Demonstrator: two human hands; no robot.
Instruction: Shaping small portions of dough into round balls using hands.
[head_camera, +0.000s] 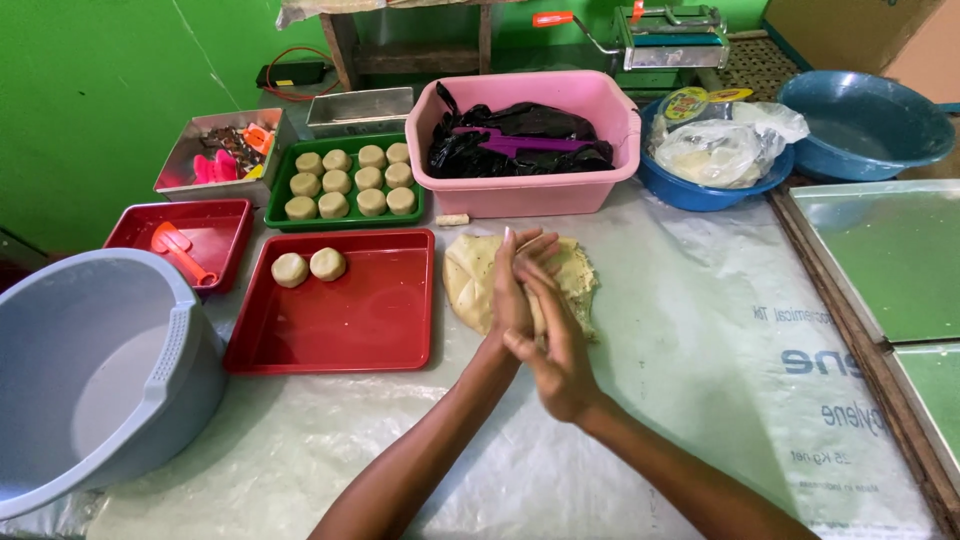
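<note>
My left hand (512, 290) and right hand (556, 345) press flat palm to palm, fingers straight; whether any dough sits between them I cannot tell. The dough slab (470, 280) lies just behind them at 12 o'clock; the red tray (380, 330) with two dough pucks (309, 267) sits at 9 o'clock, nearer my left.

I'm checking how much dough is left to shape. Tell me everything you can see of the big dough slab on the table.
The dough slab is a pale yellowish, flattened, uneven mass with small dark specks and a rough, broken edge on its right side. It lies flat on the clear plastic sheet covering the table, just right of the large red tray and in front of the pink tub. The left hand and right hand, pressed palm to palm above it, hide its middle; whether they touch it is unclear.
</note>
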